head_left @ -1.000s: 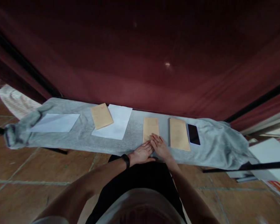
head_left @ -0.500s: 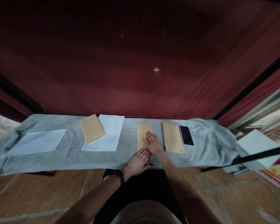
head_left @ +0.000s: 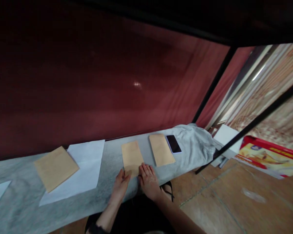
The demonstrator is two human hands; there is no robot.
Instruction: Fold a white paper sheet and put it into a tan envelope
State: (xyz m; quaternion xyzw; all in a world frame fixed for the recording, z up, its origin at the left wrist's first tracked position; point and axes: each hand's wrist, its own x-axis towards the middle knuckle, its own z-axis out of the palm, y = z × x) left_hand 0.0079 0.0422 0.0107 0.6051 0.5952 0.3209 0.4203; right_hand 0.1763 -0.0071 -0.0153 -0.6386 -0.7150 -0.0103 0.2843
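Flat on the desk (head_left: pixel 111 174), the middle envelope (head_left: pixel 132 156) could crease if the left hand (head_left: pixel 120 186), its grip pinched on the near-left corner, tugs against the right hand (head_left: pixel 149 182), outstretched at the right edge.

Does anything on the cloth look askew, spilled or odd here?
Nothing looks spilled. The leftmost brown envelope lies askew across white paper, turned well off the paper's edges. The gray cloth is rumpled right of the smartphone, while it lies flatter around the middle brown envelope, which the hands touch.
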